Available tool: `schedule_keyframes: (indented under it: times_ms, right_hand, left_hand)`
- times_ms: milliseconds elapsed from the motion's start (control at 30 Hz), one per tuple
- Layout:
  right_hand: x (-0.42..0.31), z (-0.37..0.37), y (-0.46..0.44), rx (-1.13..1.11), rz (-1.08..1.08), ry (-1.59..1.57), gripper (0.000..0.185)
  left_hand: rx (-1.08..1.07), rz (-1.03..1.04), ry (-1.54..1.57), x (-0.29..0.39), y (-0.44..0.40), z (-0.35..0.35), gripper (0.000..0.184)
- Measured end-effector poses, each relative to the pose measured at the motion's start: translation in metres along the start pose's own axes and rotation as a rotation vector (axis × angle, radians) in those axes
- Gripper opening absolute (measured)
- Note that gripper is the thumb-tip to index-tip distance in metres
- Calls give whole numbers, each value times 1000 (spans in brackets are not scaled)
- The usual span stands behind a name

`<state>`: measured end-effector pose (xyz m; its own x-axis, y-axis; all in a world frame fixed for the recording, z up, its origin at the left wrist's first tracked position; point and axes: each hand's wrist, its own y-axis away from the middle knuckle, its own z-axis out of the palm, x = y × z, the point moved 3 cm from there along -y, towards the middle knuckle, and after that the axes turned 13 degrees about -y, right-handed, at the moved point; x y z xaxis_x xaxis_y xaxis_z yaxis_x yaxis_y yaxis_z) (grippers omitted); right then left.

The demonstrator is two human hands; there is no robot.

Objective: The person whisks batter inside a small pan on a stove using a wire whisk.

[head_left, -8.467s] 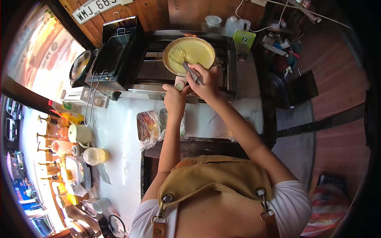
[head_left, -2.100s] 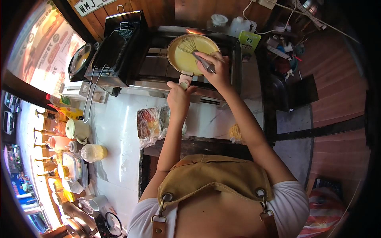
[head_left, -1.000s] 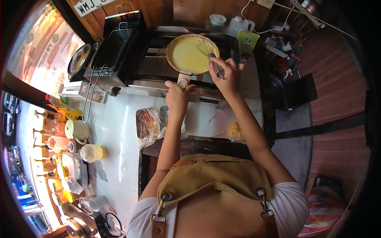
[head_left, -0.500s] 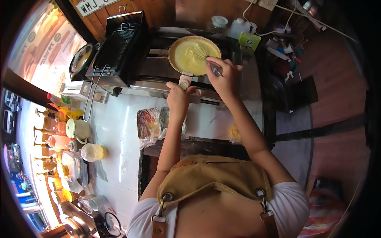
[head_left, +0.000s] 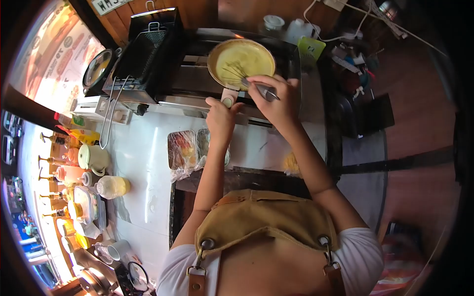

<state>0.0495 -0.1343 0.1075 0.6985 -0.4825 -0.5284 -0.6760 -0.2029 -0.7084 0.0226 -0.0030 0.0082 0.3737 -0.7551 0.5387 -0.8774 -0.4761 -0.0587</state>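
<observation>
A round pan (head_left: 211, 61) of pale yellow liquid (head_left: 247, 53) sits on the stove (head_left: 190, 79), its handle toward me. My left hand (head_left: 220, 117) is closed around the pan's pinkish handle (head_left: 230, 93). My right hand (head_left: 279, 100) grips the grey handle of a whisk (head_left: 266, 92), above the pan's near right rim. The whisk's wires are in the liquid, at the near side of the pan. A small orange flame shows behind the pan's far rim.
Left of the stove stands a black grill (head_left: 143, 56) with a wire basket. Plastic-wrapped trays (head_left: 182, 149) lie on the counter near my left forearm. Pump bottles, a pale green pitcher (head_left: 92, 158) and a jar (head_left: 112, 187) line the left side. A yellow item (head_left: 291, 163) is by my right forearm.
The whisk and my right hand have moved around in the pan, most recently toward the near left. My left hand keeps its hold on the handle. The whole view has shifted slightly.
</observation>
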Motion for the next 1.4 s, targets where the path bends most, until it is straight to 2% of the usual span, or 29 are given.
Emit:
schedule_keyframes:
  times_ms: [33, 100, 200, 367, 500, 567, 667, 800, 867, 933, 1033, 1067, 1167, 1233, 1300, 1333, 1400]
  right_hand:
    - [-1, 4, -2, 6, -29, -85, 9]
    - [13, 12, 0, 30, -45, -60, 8]
    - [15, 7, -2, 70, 38, 80, 13]
    - [-13, 8, 5, -61, -64, -48, 14]
    - [10, 22, 6, 47, -34, -43, 15]
    - [-3, 19, 2, 19, -45, -41, 13]
    - [-14, 23, 8, -143, -95, -25, 14]
    - [16, 37, 9, 24, -80, -12, 12]
    - [-4, 27, 9, -34, -95, -27, 12]
    - [-22, 19, 12, -136, -73, -85, 12]
    - [-6, 29, 13, -71, -45, -163, 12]
    - [4, 33, 13, -84, 29, -134, 14]
    - [7, 27, 10, 0, -5, -66, 15]
    - [-2, 20, 12, -23, -15, -77, 16]
    - [-12, 16, 14, -51, -136, -177, 15]
    - [-9, 20, 17, -137, 43, -251, 13]
    - [3, 23, 17, -80, 46, -248, 13]
  left_hand:
    - [21, -2, -8, 0, 0, 0, 64]
    - [23, 4, -6, 2, 2, -2, 63]
    - [42, 0, 3, 2, 0, -7, 63]
    - [24, -2, 16, 0, 0, -1, 63]
    - [33, 18, -20, 2, 1, -6, 64]
    - [28, 18, -34, -2, -2, 0, 65]
    - [20, 2, 15, -4, -3, 6, 65]
    - [17, 14, -18, -2, -3, 2, 61]
    - [47, 10, -23, -2, -3, 2, 58]
    - [50, -6, -23, -5, -6, 5, 58]
    - [42, 7, -10, -4, -2, 7, 59]
    - [24, 9, -8, -1, -1, 2, 59]
    - [17, -16, -33, 0, -3, -2, 62]
    - [26, -15, -50, -1, -3, 0, 63]
    - [14, -22, -26, 0, -3, 2, 63]
    - [18, -29, -18, 0, -4, 3, 63]
    - [14, -20, -15, 0, -2, 1, 63]
